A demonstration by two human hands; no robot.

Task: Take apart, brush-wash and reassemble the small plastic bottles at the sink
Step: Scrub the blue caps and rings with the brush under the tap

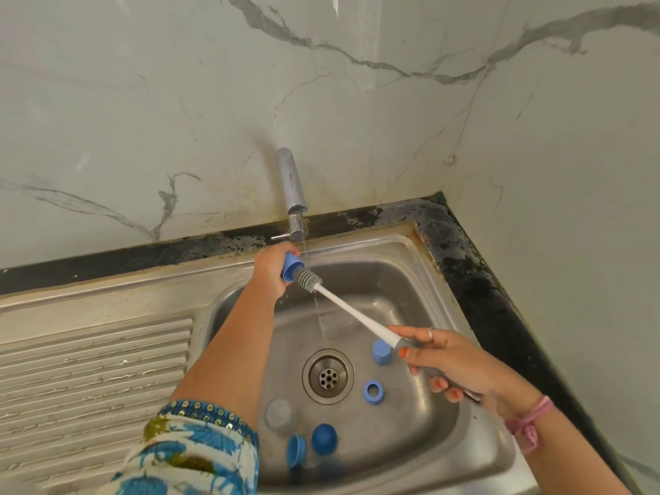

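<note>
1. Tap at sink back edge, centre.
2. Drain mid-basin.
3. Two caps right of drain.
4. Bottle plus two caps near front-left corner.
5. Drainboard left of basin.

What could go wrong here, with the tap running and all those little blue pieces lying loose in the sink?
The grey bristle brush enters the small blue plastic cap pinched in the left hand beside the water stream, so a wet grip might slip. The right hand holds the long white handle far back, so the tip may wobble and flick water. The blue ring lies near the drain; flowing water could nudge it there.
</note>
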